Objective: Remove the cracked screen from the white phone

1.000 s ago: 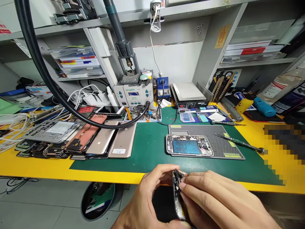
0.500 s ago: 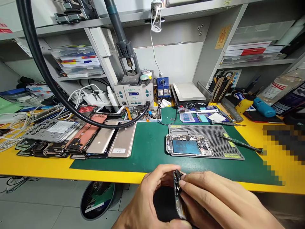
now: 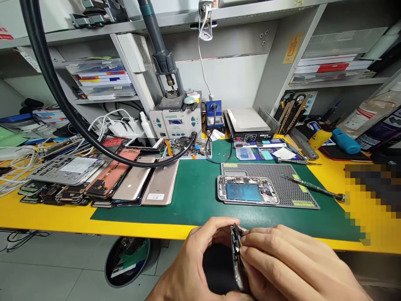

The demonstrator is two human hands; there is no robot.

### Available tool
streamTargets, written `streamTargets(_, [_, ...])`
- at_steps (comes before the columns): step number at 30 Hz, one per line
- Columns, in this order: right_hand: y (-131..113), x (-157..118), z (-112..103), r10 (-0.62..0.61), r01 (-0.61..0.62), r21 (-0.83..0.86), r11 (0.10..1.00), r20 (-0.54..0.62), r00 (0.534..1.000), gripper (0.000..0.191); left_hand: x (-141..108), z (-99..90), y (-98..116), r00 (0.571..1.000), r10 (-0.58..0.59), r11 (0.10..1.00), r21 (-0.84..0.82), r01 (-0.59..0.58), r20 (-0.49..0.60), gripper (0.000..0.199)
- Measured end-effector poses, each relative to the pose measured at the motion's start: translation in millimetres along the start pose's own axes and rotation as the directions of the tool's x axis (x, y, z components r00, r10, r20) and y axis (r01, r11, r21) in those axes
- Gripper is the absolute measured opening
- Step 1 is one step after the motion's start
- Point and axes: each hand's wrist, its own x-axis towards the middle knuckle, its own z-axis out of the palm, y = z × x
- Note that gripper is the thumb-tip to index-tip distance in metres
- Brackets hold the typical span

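A phone screen assembly (image 3: 237,260) stands nearly edge-on at the bottom centre, its dark face turned left and small metal parts along its inner side. My left hand (image 3: 196,261) is closed around it, fingers at the far end and thumb at the near end. On its inner side press the bunched fingertips of my right hand (image 3: 288,259); whether they pinch a small part is hidden. Beyond my hands, an opened phone body (image 3: 271,190) with a blue-covered middle lies on a grey perforated mat (image 3: 286,173).
A screwdriver (image 3: 319,188) crosses the grey mat's right side. Stacked phones and parts (image 3: 161,179) fill the left of the green mat (image 3: 194,184). Behind are a rework station (image 3: 175,121) and a heating plate (image 3: 249,121). A bin (image 3: 108,267) stands below the desk.
The screen assembly has shifted slightly right and turned a little, with both hands still on it. My right fingertips remain at its inner side. The opened phone body has not moved on the mat.
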Motion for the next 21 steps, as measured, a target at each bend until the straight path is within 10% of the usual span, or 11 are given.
streamTargets(21, [-3.4,-5.0,1.8,0.145,-0.153,-0.060,0.986,-0.124,0.982,0.020,-2.1,-7.9,6.0,0.996,0.093,0.990,0.105,-0.094,0.014,0.089])
